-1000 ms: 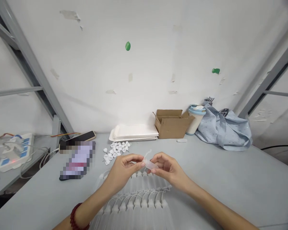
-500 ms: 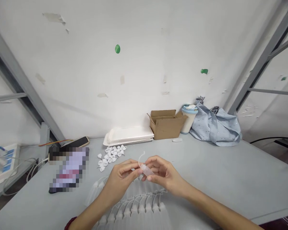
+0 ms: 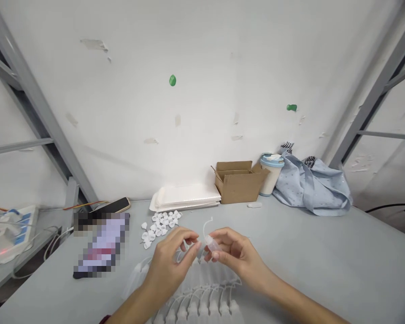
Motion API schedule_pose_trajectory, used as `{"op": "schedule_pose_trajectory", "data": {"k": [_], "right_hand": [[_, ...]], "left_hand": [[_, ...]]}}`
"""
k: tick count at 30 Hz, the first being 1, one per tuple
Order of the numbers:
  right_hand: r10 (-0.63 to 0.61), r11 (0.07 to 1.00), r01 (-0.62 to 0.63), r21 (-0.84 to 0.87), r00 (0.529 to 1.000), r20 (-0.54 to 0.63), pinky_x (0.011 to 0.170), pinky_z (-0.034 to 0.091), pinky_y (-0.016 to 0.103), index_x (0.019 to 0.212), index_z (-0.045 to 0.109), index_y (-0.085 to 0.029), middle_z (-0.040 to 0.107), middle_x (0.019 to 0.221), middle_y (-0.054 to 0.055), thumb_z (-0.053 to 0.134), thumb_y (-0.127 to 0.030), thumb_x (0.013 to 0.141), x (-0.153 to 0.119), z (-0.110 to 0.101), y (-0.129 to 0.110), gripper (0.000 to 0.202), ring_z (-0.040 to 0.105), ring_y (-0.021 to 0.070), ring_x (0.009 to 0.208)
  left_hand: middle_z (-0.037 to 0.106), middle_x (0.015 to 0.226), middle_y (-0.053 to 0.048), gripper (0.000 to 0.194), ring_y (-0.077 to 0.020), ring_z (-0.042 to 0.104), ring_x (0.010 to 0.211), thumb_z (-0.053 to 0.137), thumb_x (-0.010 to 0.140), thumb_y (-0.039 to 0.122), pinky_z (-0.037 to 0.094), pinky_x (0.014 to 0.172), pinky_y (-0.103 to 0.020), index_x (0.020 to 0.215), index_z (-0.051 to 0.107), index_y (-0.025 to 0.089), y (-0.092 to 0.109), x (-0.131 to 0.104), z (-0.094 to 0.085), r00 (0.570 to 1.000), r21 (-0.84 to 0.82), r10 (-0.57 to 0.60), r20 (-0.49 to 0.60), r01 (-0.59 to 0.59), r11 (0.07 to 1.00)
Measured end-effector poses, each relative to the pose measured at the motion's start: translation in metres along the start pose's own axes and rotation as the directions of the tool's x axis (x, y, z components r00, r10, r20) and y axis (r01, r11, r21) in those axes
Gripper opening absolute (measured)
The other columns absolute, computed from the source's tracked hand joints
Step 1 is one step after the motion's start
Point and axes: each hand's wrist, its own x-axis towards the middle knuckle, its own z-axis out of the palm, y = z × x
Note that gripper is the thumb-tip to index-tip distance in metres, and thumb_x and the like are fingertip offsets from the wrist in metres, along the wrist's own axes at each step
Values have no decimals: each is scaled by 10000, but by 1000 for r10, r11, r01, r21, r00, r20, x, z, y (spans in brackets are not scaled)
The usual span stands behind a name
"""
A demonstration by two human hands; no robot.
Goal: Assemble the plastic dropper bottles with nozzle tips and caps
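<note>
Being pinched by the right hand (image 3: 239,256), between thumb and fingers: one small translucent bottle (image 3: 213,245), smooth, curved white strip attached, held over two rows of ribbed-looking translucent tubes (image 3: 202,310). Left hand (image 3: 168,258) placed just beside it, thumb and forefinger slightly spread. White cone-like caps (image 3: 160,225) piled, overlapping, exact count not readable. One open cardboard box (image 3: 241,188), one lidded cup (image 3: 271,175), one crumpled blue fabric bag (image 3: 310,184) seen behind. Purple item (image 3: 104,245) pixelated, any writing hidden.
</note>
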Motion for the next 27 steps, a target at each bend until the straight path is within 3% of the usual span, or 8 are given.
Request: {"op": "schedule_pose_trajectory", "data": {"k": [3, 5, 9, 12, 16, 23, 27], "right_hand": [[-3, 1000, 3, -21, 999, -41, 783, 483, 326, 1036, 572, -196, 678, 870, 45, 671, -300, 824, 1, 2, -1, 256, 652, 166, 822], [2, 1000, -2, -10, 999, -45, 771, 482, 310, 1017, 572, -198, 671, 867, 37, 676, -307, 820, 1, 3, -1, 248, 649, 161, 823], [45, 998, -44, 47, 999, -30, 766, 480, 306, 992, 548, -199, 670, 872, 36, 708, -310, 785, 0, 8, 2, 284, 656, 175, 847], [90, 995, -87, 59, 995, -51, 674, 467, 251, 963, 527, -198, 645, 807, 5, 744, -293, 738, -2, 12, 4, 326, 653, 158, 796], [131, 988, -126, 84, 990, -53, 575, 439, 208, 920, 491, -204, 594, 736, -38, 761, -262, 697, -3, 15, 9, 355, 635, 132, 700], [148, 988, -143, 64, 986, -73, 567, 447, 213, 872, 452, -207, 574, 683, -54, 769, -263, 674, -4, 16, 6, 378, 653, 149, 681], [51, 998, -53, -19, 994, -92, 572, 462, 239, 871, 514, -187, 609, 737, -10, 723, -419, 724, -2, 9, -2, 345, 657, 158, 664]], "left_hand": [[606, 865, -47, 154, -159, 560, 774, 552, 858, 118, 469, 657, -267, 995, 579, 183, 2, -3, 2, 965, 100, 262, 5, -261, 960], [595, 930, -70, 287, -179, 566, 839, 561, 847, 104, 491, 701, -284, 1122, 528, 180, 4, -5, 3, 945, 151, 321, 63, -327, 933], [577, 1011, -106, 466, -219, 568, 895, 614, 791, 108, 525, 717, -315, 1218, 435, 156, 6, -9, 5, 937, 261, 300, 179, -339, 904], [566, 1043, -132, 540, -247, 561, 918, 663, 752, 126, 534, 718, -344, 1231, 413, 131, 4, -11, 6, 926, 322, 305, 220, -365, 874], [560, 1052, -159, 517, -266, 561, 907, 656, 777, 171, 530, 683, -358, 1234, 423, 107, 4, -10, 5, 902, 398, 357, 244, -428, 811], [569, 994, -149, 446, -249, 554, 857, 611, 783, 152, 512, 673, -349, 1200, 461, 94, 11, -7, 6, 872, 437, 441, 214, -489, 755], [559, 949, -131, 467, -243, 537, 843, 599, 705, 95, 505, 672, -349, 1154, 471, 90, 22, -2, 6, 879, 412, 452, 153, -472, 779]]}}
